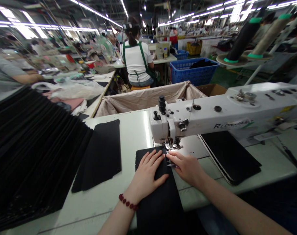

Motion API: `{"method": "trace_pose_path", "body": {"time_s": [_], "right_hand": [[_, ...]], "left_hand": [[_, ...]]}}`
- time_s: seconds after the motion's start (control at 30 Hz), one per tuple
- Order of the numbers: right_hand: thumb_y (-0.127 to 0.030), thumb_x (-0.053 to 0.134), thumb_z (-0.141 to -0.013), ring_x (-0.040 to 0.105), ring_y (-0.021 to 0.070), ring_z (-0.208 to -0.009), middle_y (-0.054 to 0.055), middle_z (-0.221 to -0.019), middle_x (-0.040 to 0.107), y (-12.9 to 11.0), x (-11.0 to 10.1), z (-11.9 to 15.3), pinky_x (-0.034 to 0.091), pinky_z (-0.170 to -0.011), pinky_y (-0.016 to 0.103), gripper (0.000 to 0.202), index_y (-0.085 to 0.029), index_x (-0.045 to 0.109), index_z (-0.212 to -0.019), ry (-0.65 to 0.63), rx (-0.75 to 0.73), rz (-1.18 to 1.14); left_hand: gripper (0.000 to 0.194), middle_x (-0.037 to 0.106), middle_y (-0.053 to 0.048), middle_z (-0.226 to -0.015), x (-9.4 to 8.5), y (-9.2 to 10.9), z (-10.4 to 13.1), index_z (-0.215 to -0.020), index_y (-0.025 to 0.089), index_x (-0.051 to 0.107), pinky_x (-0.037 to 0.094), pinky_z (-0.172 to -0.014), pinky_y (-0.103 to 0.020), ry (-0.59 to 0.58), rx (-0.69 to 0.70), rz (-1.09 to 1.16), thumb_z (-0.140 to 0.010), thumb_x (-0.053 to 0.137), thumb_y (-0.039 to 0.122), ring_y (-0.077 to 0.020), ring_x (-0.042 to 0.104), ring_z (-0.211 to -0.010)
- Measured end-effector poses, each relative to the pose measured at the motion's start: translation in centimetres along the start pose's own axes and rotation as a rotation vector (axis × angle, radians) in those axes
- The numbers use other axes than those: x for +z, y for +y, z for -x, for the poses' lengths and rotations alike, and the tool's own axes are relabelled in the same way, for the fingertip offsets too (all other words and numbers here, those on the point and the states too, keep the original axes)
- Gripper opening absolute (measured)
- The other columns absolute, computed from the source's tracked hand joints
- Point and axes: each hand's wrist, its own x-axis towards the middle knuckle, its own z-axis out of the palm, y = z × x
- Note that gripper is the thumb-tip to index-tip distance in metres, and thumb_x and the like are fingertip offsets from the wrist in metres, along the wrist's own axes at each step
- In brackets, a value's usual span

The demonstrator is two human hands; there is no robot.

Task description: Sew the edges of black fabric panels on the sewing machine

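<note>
Black panel point(160, 209): near end cropped | left fingers point(150, 159): spread flat on it | right fingers point(177, 154): curled around half-hidden metal blades point(171, 164)

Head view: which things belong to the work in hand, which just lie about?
Belongs:
- black panel under left hand
- pointed metal tool at right hand
- sewing machine
- probably stacked black pieces

Lying about, probably:
- plastic bag
- pinkish material
- nearer blue basket

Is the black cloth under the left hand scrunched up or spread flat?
Spread flat. The cloth lies smooth under the left hand, with no bunching in view. I can't tell if it's doubled.
</note>
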Motion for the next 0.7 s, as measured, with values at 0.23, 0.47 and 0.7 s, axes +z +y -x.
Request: {"method": "trace_pose_path", "body": {"time_s": [0.23, 0.47, 0.7], "right_hand": [[-0.02, 0.046, -0.086, 0.054, 0.0201, -0.115, -0.004, -0.143, 0.043, 0.17, 0.45, 0.07, 0.047, -0.09, 0.034, 0.054, -0.032, 0.038, -0.139, 0.015, 0.001, 0.021], [-0.02, 0.045, -0.088, 0.056, 0.0199, -0.111, -0.003, -0.142, 0.044, 0.08, 0.33, 0.01, 0.047, -0.086, 0.033, 0.051, -0.031, 0.04, -0.137, 0.023, -0.002, 0.037], [-0.021, 0.046, -0.088, 0.055, 0.02, -0.113, -0.004, -0.142, 0.044, 0.06, 0.14, 0.03, 0.047, -0.087, 0.033, 0.052, -0.032, 0.039, -0.138, 0.025, -0.006, 0.026]], "left_hand": [[0.053, 0.036, 0.002, -0.149, -0.06, -0.53, 0.08, -0.138, 0.031, 0.038, 0.023, -0.115, -0.048, 0.006, 0.019, 0.024, -0.089, 0.051, 0.044, -0.023, 0.029, -0.137], [0.042, 0.044, 0.0, -0.143, -0.34, -0.52, 0.18, -0.131, 0.032, 0.048, 0.028, -0.112, -0.047, 0.029, 0.02, 0.043, -0.09, 0.051, 0.036, -0.0228, 0.036, -0.131], [0.041, 0.046, -0.002, -0.14, -0.38, -0.68, 0.16, -0.131, 0.032, 0.049, 0.032, -0.109, -0.049, 0.056, 0.03, 0.059, -0.089, 0.051, 0.033, -0.0242, 0.04, -0.128]]}}
